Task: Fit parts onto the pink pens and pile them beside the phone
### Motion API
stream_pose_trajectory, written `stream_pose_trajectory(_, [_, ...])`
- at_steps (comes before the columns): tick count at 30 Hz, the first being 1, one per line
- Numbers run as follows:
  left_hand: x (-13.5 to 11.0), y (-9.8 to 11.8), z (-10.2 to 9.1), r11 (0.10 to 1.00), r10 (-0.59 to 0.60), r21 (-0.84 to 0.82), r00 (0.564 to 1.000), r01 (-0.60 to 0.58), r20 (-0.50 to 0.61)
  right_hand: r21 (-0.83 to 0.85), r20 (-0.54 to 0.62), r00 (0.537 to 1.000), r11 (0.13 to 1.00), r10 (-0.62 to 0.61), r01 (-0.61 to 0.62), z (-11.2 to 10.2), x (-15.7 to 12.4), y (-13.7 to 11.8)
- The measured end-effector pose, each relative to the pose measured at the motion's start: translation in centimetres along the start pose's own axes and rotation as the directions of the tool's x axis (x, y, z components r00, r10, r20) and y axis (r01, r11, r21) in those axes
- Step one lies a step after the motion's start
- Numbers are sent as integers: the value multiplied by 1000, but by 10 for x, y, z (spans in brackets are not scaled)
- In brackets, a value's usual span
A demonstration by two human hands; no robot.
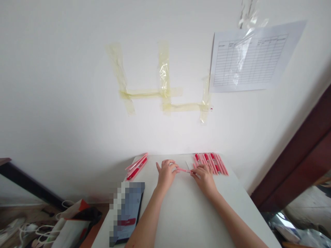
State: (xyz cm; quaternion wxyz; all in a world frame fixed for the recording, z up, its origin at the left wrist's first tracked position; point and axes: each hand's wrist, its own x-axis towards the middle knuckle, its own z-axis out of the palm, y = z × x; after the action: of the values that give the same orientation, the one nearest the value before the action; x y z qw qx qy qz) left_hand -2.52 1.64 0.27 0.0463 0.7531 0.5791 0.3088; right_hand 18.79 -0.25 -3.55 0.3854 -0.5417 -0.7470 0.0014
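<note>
My left hand (166, 173) and my right hand (205, 176) meet over the far part of a white table (186, 213). Between them they hold one pink pen (184, 170), each hand pinching an end with curled fingers. A row of several pink pens with red parts (212, 163) lies just beyond my right hand. A smaller bunch of pink and red pens (136, 167) sits at the table's far left corner, to the left of my left hand. A thin white stick (187, 164) lies on the table behind the held pen.
A tablet with a dark frame (128, 213) lies at the table's left edge. A white wall with yellowed tape strips (162, 86) and a printed chart (252, 58) rises behind. Cables and bags (64, 224) clutter the floor on the left; a dark wooden frame (297, 162) stands on the right.
</note>
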Motion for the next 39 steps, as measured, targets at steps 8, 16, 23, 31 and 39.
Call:
stream_pose_trajectory(8, [1, 5, -3, 995, 17, -98, 999, -20, -28, 44, 63, 997, 998, 45, -48, -1, -2, -4])
stream_pose_trajectory(16, [0, 10, -2, 994, 36, -99, 998, -41, -55, 76, 98, 991, 992, 92, -99, -5, 0, -7])
stream_pose_trajectory(23, [-3, 15, -7, 995, 89, -32, 994, -92, -66, 137, 106, 987, 981, 123, -137, -3, 0, -7])
stream_pose_trajectory(31, [-2, 16, -6, 997, 55, -51, 996, -59, -73, 171, 102, 988, 976, 120, -136, 0, 0, -7])
stream_pose_trajectory(39, [-1, 15, -6, 997, 5, -82, 997, -11, -74, 170, 86, 987, 974, 138, -151, -1, 0, -6])
